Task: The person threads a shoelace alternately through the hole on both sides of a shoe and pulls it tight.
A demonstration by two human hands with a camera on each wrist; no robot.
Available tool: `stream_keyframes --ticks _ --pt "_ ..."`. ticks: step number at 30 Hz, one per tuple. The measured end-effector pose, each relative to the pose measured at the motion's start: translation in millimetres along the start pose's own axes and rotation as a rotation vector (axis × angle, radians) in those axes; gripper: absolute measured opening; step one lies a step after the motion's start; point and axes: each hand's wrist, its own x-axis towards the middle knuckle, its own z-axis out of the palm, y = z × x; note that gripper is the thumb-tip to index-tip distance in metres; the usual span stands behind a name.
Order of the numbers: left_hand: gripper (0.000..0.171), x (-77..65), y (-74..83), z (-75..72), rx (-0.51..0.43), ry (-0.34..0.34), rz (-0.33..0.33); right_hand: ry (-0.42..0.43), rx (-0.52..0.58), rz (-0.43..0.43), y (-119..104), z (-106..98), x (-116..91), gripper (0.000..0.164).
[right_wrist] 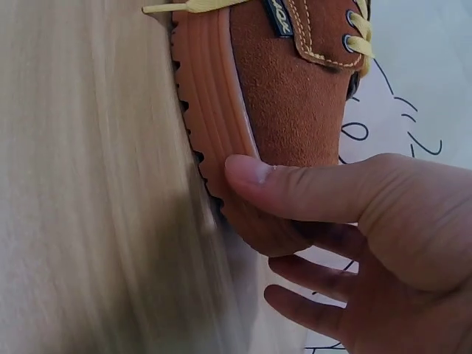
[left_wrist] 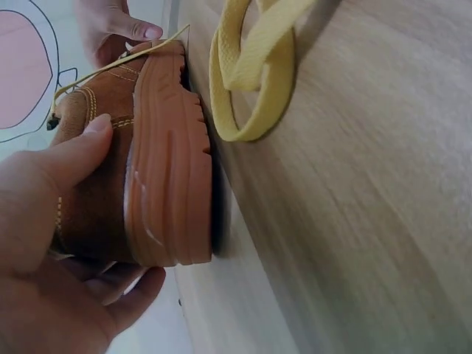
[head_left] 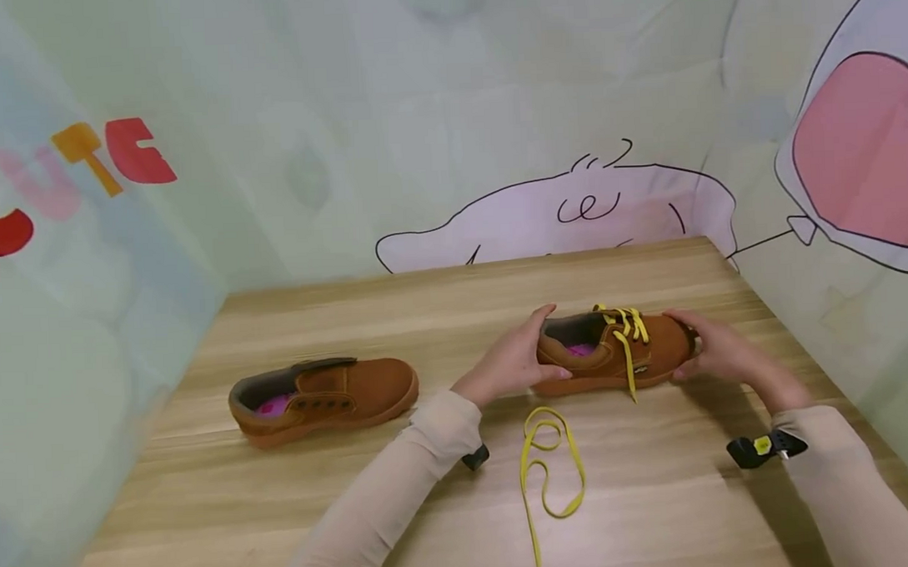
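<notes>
A brown shoe (head_left: 662,336) with a yellow lace (head_left: 628,357) threaded through its eyelets is held between both hands at the table's right side. My left hand (head_left: 505,367) grips the heel, with its thumb on the near side and fingers round the back. At the toe, my right hand (head_left: 727,353) holds the shoe, its thumb (right_wrist: 273,184) against the sole's edge. One lace end hangs down the near side. Whether the sole touches the table cannot be told. A loose yellow lace (head_left: 574,507) lies curled in front of the shoe.
A second brown shoe (head_left: 382,384), with bare eyelets and no lace, stands at the left of the wooden table (head_left: 304,514). Printed cloth walls (head_left: 307,155) rise behind the table and at its sides.
</notes>
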Motion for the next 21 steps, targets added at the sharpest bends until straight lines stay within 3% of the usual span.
stream_keyframes --ticks 4,7,11,13,15,17,21 --pt "0.107 -3.4 3.2 -15.7 0.002 0.023 0.011 0.012 -0.076 0.000 -12.0 -4.1 -3.5 0.103" --pt "0.103 -16.2 3.8 -45.7 0.012 0.112 0.012 0.111 -0.169 -0.052 -32.1 -5.4 -9.6 0.098" --pt "0.090 -51.5 -4.1 -98.9 0.055 0.281 0.039 0.325 -0.238 -0.275 -82.9 1.4 -19.6 0.076" --pt "0.082 -73.3 -12.4 -121.3 0.082 0.356 0.055 0.353 -0.232 -0.414 -112.2 12.4 -24.7 0.061" --pt "0.075 -95.6 -22.2 -138.8 0.107 0.407 0.050 0.313 -0.211 -0.562 -138.7 30.2 -29.6 0.048" --pt "0.070 -117.5 -33.1 -152.0 0.129 0.435 0.022 0.209 -0.188 -0.678 -160.6 52.7 -34.2 0.035" --pt "0.056 -156.1 -58.2 -160.6 0.184 0.389 -0.052 -0.038 -0.194 -0.819 -186.3 96.3 -47.0 0.026"
